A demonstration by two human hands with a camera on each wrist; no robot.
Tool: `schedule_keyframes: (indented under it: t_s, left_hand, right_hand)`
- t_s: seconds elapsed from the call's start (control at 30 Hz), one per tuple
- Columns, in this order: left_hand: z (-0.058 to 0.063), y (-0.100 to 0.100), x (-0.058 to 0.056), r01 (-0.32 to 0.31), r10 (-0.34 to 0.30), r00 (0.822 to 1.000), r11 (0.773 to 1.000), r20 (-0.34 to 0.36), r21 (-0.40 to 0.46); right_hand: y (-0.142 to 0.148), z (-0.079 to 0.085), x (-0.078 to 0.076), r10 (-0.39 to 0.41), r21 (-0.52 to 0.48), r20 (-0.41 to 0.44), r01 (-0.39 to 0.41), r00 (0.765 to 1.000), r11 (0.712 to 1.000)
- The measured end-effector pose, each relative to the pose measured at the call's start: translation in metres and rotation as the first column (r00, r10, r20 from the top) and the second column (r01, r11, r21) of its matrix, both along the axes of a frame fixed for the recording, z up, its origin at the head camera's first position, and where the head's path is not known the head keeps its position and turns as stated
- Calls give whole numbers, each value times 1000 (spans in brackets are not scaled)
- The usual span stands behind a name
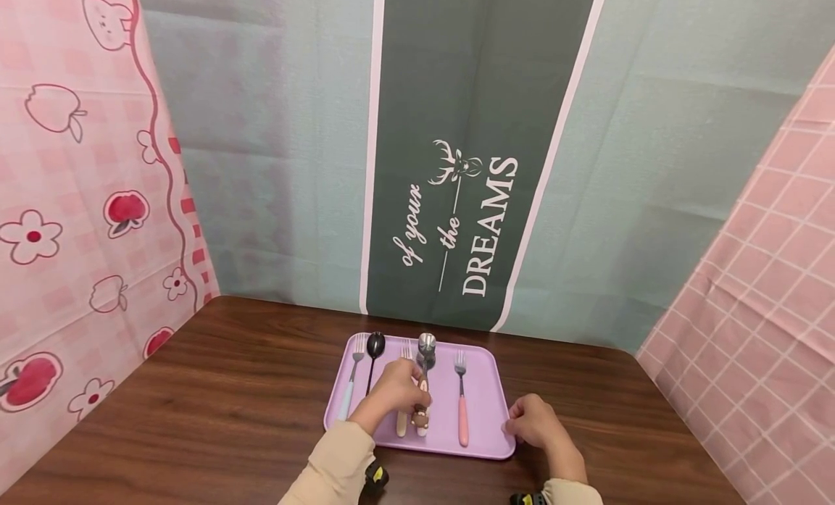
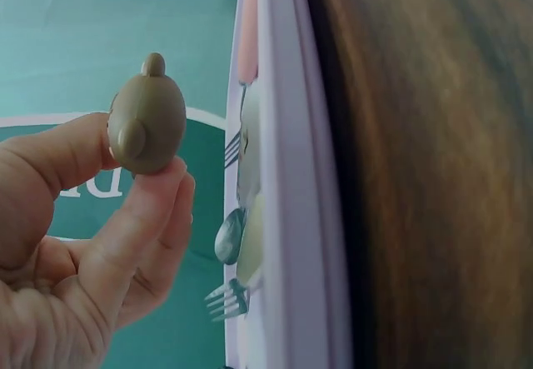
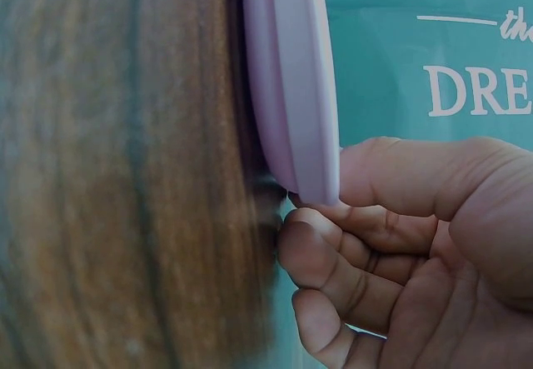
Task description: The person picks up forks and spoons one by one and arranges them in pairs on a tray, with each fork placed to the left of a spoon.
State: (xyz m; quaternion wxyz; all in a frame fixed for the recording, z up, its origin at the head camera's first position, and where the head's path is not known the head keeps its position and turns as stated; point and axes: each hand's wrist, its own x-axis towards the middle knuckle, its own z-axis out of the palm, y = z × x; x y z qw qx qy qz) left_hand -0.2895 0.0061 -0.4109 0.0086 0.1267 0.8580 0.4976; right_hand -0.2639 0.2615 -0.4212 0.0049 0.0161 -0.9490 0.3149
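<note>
My left hand pinches a spoon between thumb and fingers, above the lilac tray. The spoon's rounded brown end, with small ear-like knobs, points at the left wrist camera. Under it, a pale-handled piece of cutlery lies on the tray, largely covered by the held spoon. To its left is a cream-handled fork, partly hidden by the hand. My right hand grips the tray's near right corner, thumb on the rim and fingers curled at its edge.
A blue-handled fork and a black spoon lie at the tray's left. A pink-handled fork lies toward its right. The tray rests on a dark wooden table, with a hanging cloth behind it.
</note>
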Motion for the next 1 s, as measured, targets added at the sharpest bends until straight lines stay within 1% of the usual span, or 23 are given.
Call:
schedule_keyframes:
  t_s: [0.2, 0.43, 0.57, 0.7, 0.9, 1.0]
  left_hand:
    - [-2, 8, 4, -3, -2, 997, 998, -74, -64]
    - [-1, 19, 8, 17, -17, 999, 1000, -32, -4]
    - [-2, 26, 8, 28, -29, 997, 999, -67, -23]
    - [-3, 32, 7, 27, -31, 996, 998, -86, -51]
    - [-5, 39, 6, 14, -19, 997, 997, -75, -75]
    - [-4, 43, 5, 16, -21, 997, 997, -72, -72]
  right_hand:
    - [0, -1, 0, -4, 0, 10, 4, 1000, 1000]
    - [-1, -1, 1, 0, 2, 2, 0, 1000, 1000]
    - [-1, 0, 1, -2, 8, -2, 2, 1000, 1000]
    - [-2, 0, 1, 2, 5, -6, -2, 1000, 1000]
    - [-2, 1, 1, 6, 9, -4, -6, 1000, 1000]
    - [-1, 2, 0, 6, 9, 1, -6, 1000, 1000]
